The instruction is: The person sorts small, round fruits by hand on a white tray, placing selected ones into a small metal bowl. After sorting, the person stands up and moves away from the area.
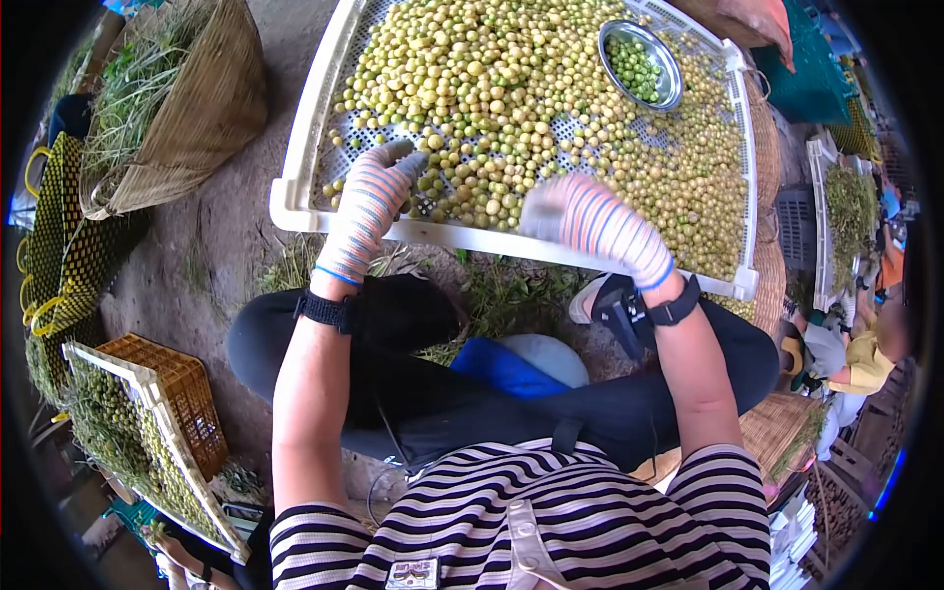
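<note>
A white perforated tray (pixel 442 234) holds a spread of small round yellow-green fruits (pixel 492 88). My left hand (pixel 379 192), in a striped glove with grey fingertips, is over the tray's near left part, fingers apart beside a few fruits. My right hand (pixel 590 216), in a matching glove, is above the near edge right of centre; its fingers are curled and blurred, and whatever they hold, if anything, cannot be made out. A round metal bowl (pixel 675 87) with greener fruits (pixel 632 69) sits among the fruits at the tray's far right.
At the upper left stands a woven basket (pixel 211 108) of grass. A second fruit tray (pixel 157 393) leans by an orange crate (pixel 192 393) at lower left. Another tray (pixel 821 216) is at the right, near people (pixel 865 364). A person's hand (pixel 177 556) shows at bottom left.
</note>
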`<state>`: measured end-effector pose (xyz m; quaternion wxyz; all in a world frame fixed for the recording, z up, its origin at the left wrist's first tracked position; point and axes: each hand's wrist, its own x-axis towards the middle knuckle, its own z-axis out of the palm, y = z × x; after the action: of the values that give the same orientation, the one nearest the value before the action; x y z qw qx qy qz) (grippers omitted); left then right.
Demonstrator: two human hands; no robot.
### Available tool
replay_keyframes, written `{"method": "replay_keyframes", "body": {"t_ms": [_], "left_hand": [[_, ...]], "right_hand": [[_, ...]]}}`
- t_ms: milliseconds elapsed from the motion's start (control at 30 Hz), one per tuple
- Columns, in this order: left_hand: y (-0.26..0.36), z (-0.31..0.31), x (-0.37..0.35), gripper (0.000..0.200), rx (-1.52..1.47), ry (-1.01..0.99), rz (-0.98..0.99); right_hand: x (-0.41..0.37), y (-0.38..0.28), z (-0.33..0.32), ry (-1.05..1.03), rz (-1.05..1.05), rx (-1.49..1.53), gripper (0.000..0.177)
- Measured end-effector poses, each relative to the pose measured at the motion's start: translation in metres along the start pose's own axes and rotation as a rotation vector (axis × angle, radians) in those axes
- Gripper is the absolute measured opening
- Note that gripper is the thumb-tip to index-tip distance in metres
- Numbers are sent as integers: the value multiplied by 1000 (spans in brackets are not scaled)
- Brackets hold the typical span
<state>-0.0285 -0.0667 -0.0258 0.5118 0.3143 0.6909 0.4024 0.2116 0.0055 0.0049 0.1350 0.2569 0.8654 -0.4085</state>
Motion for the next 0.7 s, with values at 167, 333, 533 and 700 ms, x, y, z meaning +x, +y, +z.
{"method": "replay_keyframes", "body": {"t_ms": [167,333,533,700], "left_hand": [[4,13,-1,45,61,-14,66],[7,28,4,44,-9,-98,52],[-8,54,17,45,100,-43,339],[6,51,8,44,257,-175,72]], "right_hand": [[58,64,-32,887,144,-282,19],[79,66,-45,598,285,-429,17],[65,25,-20,578,38,85,15],[62,32,4,706,55,302,12]]}}
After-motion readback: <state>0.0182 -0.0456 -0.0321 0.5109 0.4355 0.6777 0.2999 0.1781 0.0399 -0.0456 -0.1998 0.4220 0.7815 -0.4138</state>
